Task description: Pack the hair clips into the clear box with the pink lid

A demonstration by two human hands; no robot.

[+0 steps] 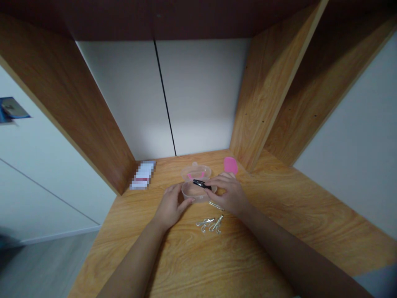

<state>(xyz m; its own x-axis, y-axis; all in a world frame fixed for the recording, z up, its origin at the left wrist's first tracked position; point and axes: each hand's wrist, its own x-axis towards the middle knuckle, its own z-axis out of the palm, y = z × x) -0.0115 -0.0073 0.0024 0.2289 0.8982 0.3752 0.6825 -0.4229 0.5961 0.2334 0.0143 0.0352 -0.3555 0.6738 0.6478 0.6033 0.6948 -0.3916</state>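
A small clear plastic container (194, 194) sits on the wooden desk (192, 256), its hinged clear lid (196, 171) tipped open behind it. My left hand (172, 205) curls against the container's left side and steadies it. My right hand (227, 192) pinches a small black clip (201, 183) and holds it over the container's rim. Several silver metal clips (211, 224) lie loose on the desk just in front of my hands.
A pink oval object (230, 165) lies at the back right near the wooden partition (263, 103). A blurred white and red card (142, 174) rests at the back left. Wooden side panels (71, 107) close in the desk on both sides.
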